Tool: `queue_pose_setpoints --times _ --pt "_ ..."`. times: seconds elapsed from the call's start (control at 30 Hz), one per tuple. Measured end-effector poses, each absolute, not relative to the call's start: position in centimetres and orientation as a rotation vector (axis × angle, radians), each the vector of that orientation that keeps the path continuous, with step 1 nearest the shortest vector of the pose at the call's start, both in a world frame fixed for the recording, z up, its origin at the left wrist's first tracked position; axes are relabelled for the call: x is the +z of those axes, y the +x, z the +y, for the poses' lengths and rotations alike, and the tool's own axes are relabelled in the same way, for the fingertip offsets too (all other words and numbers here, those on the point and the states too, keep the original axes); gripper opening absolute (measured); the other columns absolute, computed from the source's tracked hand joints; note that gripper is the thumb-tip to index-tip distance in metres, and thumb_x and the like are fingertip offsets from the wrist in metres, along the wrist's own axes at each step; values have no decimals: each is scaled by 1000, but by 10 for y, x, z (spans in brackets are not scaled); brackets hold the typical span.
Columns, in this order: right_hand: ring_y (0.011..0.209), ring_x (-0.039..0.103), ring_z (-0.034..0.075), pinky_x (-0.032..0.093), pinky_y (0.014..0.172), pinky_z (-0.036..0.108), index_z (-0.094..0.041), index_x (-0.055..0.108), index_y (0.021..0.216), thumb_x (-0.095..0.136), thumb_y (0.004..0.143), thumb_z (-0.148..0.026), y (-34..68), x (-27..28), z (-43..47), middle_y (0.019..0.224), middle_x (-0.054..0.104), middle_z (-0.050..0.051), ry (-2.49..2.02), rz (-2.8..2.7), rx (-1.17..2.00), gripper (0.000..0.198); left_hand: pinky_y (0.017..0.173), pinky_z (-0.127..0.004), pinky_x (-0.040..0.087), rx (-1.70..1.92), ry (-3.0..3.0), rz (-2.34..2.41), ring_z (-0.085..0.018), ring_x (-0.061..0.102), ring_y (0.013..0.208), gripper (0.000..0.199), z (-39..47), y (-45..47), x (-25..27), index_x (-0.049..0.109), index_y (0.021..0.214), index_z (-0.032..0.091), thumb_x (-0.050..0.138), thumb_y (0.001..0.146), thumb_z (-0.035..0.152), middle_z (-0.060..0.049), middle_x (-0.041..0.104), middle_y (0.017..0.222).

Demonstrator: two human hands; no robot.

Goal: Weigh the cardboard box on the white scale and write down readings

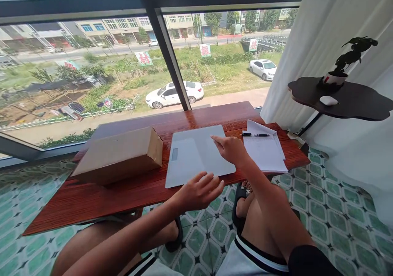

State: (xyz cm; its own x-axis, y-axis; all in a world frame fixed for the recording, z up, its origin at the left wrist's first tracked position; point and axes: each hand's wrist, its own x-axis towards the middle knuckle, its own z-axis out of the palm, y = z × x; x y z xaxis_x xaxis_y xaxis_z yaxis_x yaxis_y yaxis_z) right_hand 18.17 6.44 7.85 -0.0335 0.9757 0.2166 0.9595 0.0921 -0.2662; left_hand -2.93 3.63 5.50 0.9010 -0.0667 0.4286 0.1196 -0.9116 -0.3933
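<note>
1. Two hands reach in. On the right hand (231, 149), the index finger points out over the scale while the other fingers bend under it; whether the fingertip touches the glass, I cannot tell.
2. The left hand (201, 192) has its fingers (215, 185) loosely spread, pointing right, at the scale's near edge; contact is unclear there too.
3. Two bare arms: the left forearm slants up and right across the lap; the right arm comes from the lower right, bent at the elbow, its forearm rising leftward.
4. One scale (193, 145), white, lies flat mid-table under the right hand, its one small grey display (175, 154) towards the left side.
5. One box (119, 151), brown cardboard, sits just left of the scale.
6. Several sheets of paper (264, 155) lie right of the scale; the exact number is hard to tell. One pen (255, 135) rests across them near the far end.
7. One table (95, 204), red-brown wood, carries all these.
8. Below it, two dark slippers (174, 239) are on the feet, on green tiles (328, 202).
9. To the right, one dark stand (362, 100) bears one potted plant (335, 79) and one small white object (328, 100), beside a white curtain (294, 51).
10. Beyond the window, two white cars (167, 96) are parked close by.
</note>
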Motion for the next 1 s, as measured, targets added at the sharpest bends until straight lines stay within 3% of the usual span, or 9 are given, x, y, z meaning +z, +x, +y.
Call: queue_pose_setpoints --times 0.17,0.4,0.67,0.8,1.0 --pt "93 72 27 48 74 33 -30 59 143 44 103 -35 232 69 65 106 78 8 -2005 -1902 73 43 95 -38 49 -442 -2674 225 -25 63 113 33 26 39 49 62 130 16 52 99 22 -14 68 126" --pt "99 70 27 50 74 36 -24 62 140 42 104 -31 303 48 53 126 69 12 -2323 -1698 -134 42 103 -44 48 -442 -2644 69 -31 56 132 46 23 110 17 53 145 8 40 103 24 -18 54 150" --pt "98 68 25 49 70 33 -25 64 136 52 101 -32 337 27 52 123 66 10 -2463 -1691 -157 38 100 -46 51 -443 -2683 -69 -33 61 126 48 29 117 -12 56 141 2 40 102 25 -21 61 141" --pt "99 67 22 46 69 30 -26 65 134 54 100 -31 333 26 59 120 68 8 -2444 -1708 -144 35 94 -46 54 -469 -2701 -94 -34 66 119 48 26 116 -11 52 144 6 39 102 25 -23 65 134" --pt "94 66 20 37 63 28 -25 74 105 55 100 -30 330 22 64 109 71 5 -2366 -1681 -146 21 91 -49 55 -554 -2657 -104 -36 68 115 42 24 116 -17 56 138 9 41 102 25 -23 68 129"
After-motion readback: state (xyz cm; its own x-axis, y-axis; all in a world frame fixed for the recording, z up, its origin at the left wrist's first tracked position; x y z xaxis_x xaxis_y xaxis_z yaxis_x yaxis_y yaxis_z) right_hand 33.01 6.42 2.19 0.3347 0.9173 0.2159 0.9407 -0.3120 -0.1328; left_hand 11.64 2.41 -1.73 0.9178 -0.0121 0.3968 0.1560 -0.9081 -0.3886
